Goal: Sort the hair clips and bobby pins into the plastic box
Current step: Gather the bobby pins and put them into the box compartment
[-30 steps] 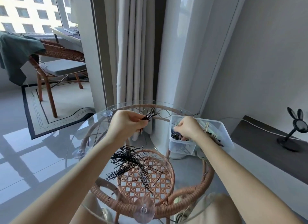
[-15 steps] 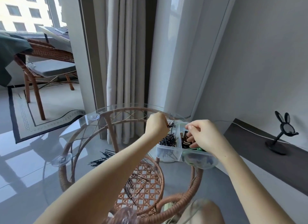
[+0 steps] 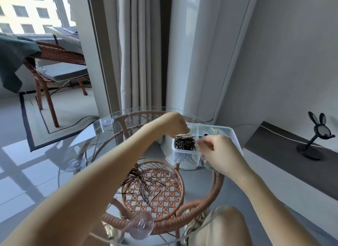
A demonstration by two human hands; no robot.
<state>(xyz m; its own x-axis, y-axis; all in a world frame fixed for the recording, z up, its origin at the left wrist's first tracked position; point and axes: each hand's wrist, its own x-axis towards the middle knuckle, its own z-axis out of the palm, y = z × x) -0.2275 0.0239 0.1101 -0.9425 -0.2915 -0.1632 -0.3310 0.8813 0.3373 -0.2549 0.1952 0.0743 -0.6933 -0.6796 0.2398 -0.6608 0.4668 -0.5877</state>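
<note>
A clear plastic box (image 3: 232,132) stands at the far right of the round glass table (image 3: 102,125). Its left compartment holds a heap of black bobby pins (image 3: 184,143); a dark hair clip (image 3: 206,135) shows in a compartment further right. My left hand (image 3: 173,124) hovers just over the left compartment with its fingers curled downward, and what they hold is hidden. The fingers of my right hand (image 3: 220,155) curl round the box's near wall and cover its front right part. A loose pile of bobby pins (image 3: 140,179) lies on the glass in front of me, partly under my left forearm.
Under the glass is a rattan frame with a woven shelf (image 3: 161,190), and suction cups (image 3: 140,225) hold the top. A rabbit-eared mirror stand (image 3: 319,136) sits on the dark ledge at right. Curtains hang behind the table, and a rattan chair (image 3: 54,75) stands at far left.
My left hand carried a bunch of bobby pins from above the pile rightward to the box's left compartment, which now holds more pins. My right hand stayed at the box.
</note>
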